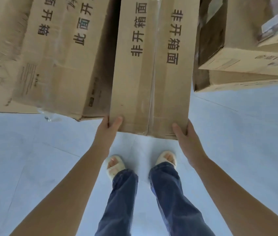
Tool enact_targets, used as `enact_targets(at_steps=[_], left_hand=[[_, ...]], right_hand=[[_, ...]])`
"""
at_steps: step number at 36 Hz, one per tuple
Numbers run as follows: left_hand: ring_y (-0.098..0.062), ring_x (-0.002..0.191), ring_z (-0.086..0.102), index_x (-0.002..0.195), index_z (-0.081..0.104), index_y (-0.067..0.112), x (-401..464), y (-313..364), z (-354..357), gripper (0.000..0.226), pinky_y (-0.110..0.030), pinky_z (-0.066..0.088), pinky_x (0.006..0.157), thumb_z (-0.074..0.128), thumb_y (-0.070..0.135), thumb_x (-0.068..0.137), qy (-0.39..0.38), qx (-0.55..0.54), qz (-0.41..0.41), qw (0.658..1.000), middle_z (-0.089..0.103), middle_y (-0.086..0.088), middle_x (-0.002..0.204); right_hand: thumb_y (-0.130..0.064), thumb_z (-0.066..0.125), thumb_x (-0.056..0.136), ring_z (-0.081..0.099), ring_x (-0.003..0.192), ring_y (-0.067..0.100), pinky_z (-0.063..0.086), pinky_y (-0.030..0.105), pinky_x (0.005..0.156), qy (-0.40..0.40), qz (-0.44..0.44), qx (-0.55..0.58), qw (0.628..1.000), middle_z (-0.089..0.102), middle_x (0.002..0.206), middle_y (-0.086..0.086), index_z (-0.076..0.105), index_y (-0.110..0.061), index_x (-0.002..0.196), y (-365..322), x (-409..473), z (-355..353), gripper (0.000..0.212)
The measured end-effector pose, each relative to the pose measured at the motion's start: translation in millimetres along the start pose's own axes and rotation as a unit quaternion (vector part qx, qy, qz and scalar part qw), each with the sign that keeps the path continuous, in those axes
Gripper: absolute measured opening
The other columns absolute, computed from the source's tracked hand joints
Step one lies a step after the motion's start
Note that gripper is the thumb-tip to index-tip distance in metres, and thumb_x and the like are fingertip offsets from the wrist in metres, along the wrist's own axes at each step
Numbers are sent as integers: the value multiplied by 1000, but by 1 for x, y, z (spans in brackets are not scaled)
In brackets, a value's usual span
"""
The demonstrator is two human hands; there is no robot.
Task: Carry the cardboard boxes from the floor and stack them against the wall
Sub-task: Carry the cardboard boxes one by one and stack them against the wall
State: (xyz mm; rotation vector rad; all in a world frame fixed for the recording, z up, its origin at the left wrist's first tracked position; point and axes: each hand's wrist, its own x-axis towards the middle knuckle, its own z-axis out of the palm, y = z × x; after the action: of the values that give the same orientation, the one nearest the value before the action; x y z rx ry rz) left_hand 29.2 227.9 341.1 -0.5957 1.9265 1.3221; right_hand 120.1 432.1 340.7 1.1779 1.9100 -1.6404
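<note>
Head view shows the left hand (108, 126) and right hand (186, 135) clasping the near corners of a long taped box (151, 68), thumbs on top, held above the pale floor (32, 159); it sits between a bigger box (49, 57) left and stacked boxes (247, 62) right. I'd judge the job midway, this one not yet placed; all boxes look sealed, so contents can't be told.

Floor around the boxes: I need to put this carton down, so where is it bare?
Bare floor lies left of the feet and right of them, below the right stack. Ahead, the held box is wedged between the left box and that stack.
</note>
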Motion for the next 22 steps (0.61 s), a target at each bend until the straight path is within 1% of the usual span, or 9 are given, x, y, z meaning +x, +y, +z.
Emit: enact_targets(at_steps=[2, 4, 6, 8, 10, 14, 16, 19, 22], left_hand=[[-9, 115, 56, 134, 48, 30, 14, -11, -1, 44, -30, 42, 102, 61, 34, 92, -20, -36, 3, 999, 61, 10, 123], [-8, 113, 59, 133, 48, 31, 23, -15, 1, 42, -31, 43, 103, 59, 29, 92, -34, -54, 10, 998, 64, 10, 120], [-9, 111, 61, 135, 47, 30, 29, -18, 3, 43, -34, 45, 102, 57, 23, 93, -45, -91, 11, 995, 66, 9, 118], [-15, 115, 60, 136, 46, 29, 29, -15, 7, 46, -40, 46, 101, 57, 20, 93, -50, -135, 4, 990, 65, 7, 121], [-16, 114, 60, 136, 47, 28, 25, -6, 9, 46, -42, 48, 99, 57, 18, 92, -53, -170, 3, 984, 64, 6, 121], [-10, 110, 60, 133, 50, 31, 6, 29, 5, 44, -50, 45, 99, 60, 23, 91, -47, -185, 20, 981, 64, 11, 118], [-10, 107, 62, 128, 54, 32, -9, 51, 0, 39, -50, 49, 95, 60, 24, 90, -44, -197, 28, 979, 66, 11, 114], [-16, 106, 65, 125, 57, 29, -36, 83, -9, 35, -51, 54, 89, 60, 28, 91, -55, -210, 37, 975, 69, 5, 115], [-18, 106, 66, 127, 58, 26, -66, 107, -23, 37, -51, 56, 84, 60, 32, 90, -63, -205, 38, 976, 69, 2, 116]], right_hand=[[-34, 51, 96, 55, 109, -3, 43, 21, 95, 0, 4, 57, 998, 57, 116, -26, 39, -36, 139, 13, 9, 4, 45], [-37, 54, 93, 57, 108, -7, 43, 27, 98, 0, 7, 106, 994, 60, 111, -34, 43, -49, 126, 24, 14, 4, 37], [-43, 56, 85, 58, 104, -11, 43, 27, 97, -2, 3, 145, 989, 61, 104, -39, 44, -54, 117, 27, 17, 6, 35], [-50, 56, 75, 58, 103, -11, 42, 30, 97, 0, 3, 174, 985, 61, 101, -40, 44, -54, 116, 23, 16, 7, 43], [-53, 54, 73, 55, 108, -6, 39, 38, 100, 8, 6, 199, 980, 59, 106, -39, 44, -53, 119, 15, 13, 6, 48], [-45, 51, 88, 49, 118, 1, 34, 51, 105, 29, -6, 219, 975, 53, 124, -30, 39, -42, 140, -22, -6, -8, 53], [-39, 49, 93, 53, 117, 3, 38, 52, 105, 37, -22, 232, 972, 57, 124, -24, 40, -38, 141, -47, -21, -17, 49], [-31, 45, 98, 58, 116, 13, 47, 53, 97, 47, -51, 256, 964, 63, 123, -14, 46, -36, 137, -87, -49, -27, 40], [-27, 43, 100, 62, 110, 15, 54, 49, 87, 49, -73, 248, 965, 68, 112, -16, 51, -37, 134, -121, -85, -38, 36]])
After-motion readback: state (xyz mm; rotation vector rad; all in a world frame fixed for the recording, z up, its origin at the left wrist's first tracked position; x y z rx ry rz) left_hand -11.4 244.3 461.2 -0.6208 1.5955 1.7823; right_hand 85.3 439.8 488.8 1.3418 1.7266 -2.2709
